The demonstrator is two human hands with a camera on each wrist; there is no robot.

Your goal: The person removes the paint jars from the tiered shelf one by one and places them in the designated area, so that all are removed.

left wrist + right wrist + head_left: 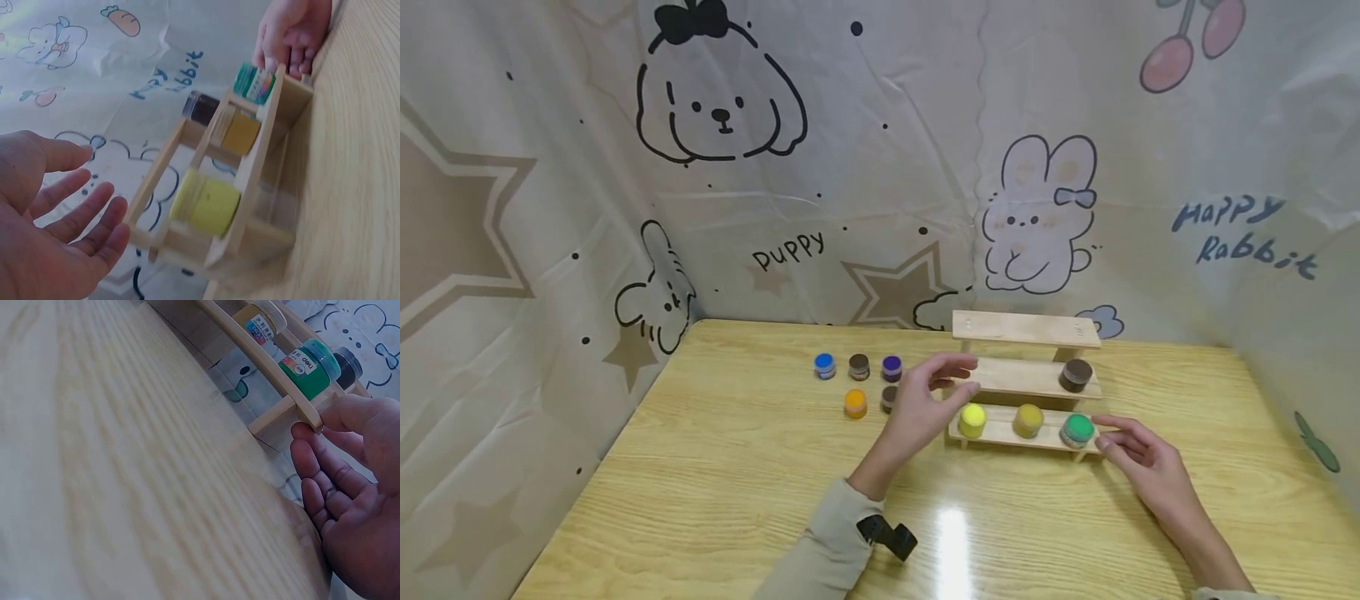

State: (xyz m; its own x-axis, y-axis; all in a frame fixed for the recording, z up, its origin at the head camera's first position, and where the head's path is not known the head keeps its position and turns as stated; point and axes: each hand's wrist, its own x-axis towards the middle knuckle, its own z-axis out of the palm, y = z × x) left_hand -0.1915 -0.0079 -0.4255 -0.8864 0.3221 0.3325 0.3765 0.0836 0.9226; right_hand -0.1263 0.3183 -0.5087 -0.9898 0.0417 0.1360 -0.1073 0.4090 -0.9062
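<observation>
Probably light and stiff, the wooden rack (1018, 379) stands toward the far side of the desk (700, 467), three jars (1028, 421) on its lowest step, one dark jar (1076, 376) above. The right hand (1150, 467) pinches its lower right end; the left hand (925, 400) has fingers apart, empty, near the left. Bare wood should grip well; best held level by both ends, lest jars slide.

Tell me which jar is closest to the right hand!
The green jar, rightmost on the bottom shelf; other jars sit farther from the right hand.
</observation>
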